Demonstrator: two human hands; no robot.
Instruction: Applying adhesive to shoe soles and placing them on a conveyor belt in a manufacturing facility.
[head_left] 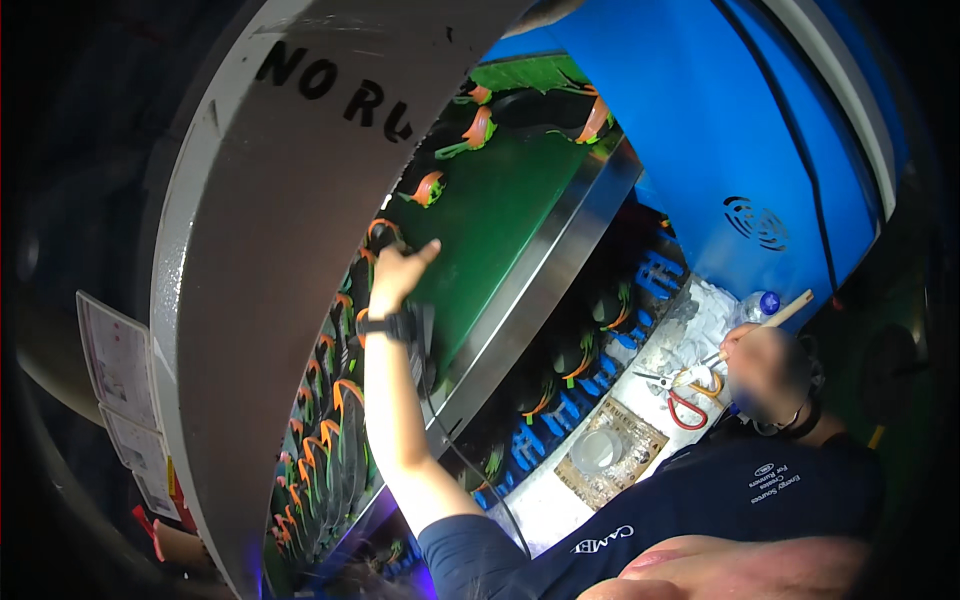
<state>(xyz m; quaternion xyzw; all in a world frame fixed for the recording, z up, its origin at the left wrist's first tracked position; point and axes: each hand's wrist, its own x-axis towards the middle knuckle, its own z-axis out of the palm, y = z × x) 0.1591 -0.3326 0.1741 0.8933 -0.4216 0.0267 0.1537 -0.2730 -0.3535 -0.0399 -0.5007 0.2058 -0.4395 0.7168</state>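
My left hand (pixel 398 272), a dark watch on its wrist, reaches over a green conveyor belt (pixel 500 225). Its thumb sticks out to the right, and its other fingers are at a black shoe (pixel 381 236) with orange trim on the belt's left side; their tips are partly hidden. At the right, my right hand (pixel 742 345) is closed around a pale wooden stick (pixel 792 308); part of this hand is blurred. Close by, above a white worktop, are scissors with red handles (pixel 688 411) and another pair with orange handles (pixel 708 386).
A grey machine housing (pixel 290 240) rises at left, a blue one (pixel 690 120) at right. Several orange-and-green trimmed shoes (pixel 330 435) line the belt. A metal rail (pixel 530 290) edges it. A round container (pixel 597 452) and a bottle (pixel 757 306) stand on the white worktop (pixel 545 510).
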